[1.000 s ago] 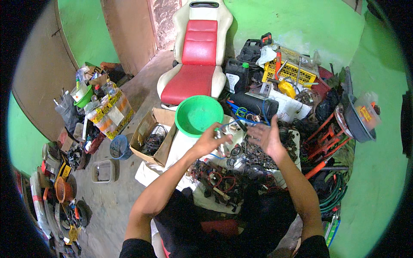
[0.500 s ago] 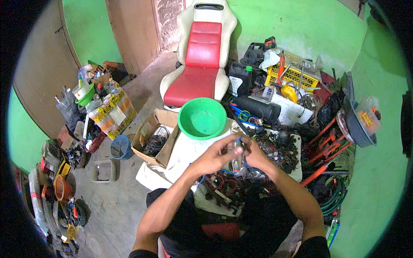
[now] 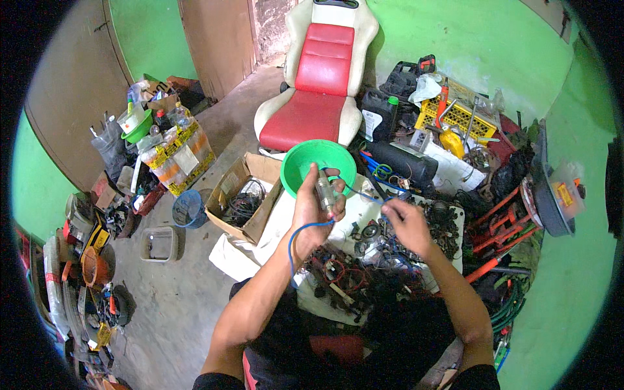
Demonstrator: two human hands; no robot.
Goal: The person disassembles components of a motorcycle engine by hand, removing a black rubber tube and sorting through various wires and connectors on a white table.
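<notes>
Left hand [image 3: 313,211] has its fingers curled around a small shiny tube [image 3: 325,190] — it's held up against the near side of the green bowl [image 3: 304,157]. Right hand's [image 3: 409,224] fingers are pressed together, pinching the blue cord [image 3: 364,195] — messy pile of parts [image 3: 387,261] below, cardboard box [image 3: 224,185] beside the bowl.

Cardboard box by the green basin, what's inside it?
The cardboard box holds a tangle of dark cables; anything underneath them is covered and can't be seen.
</notes>
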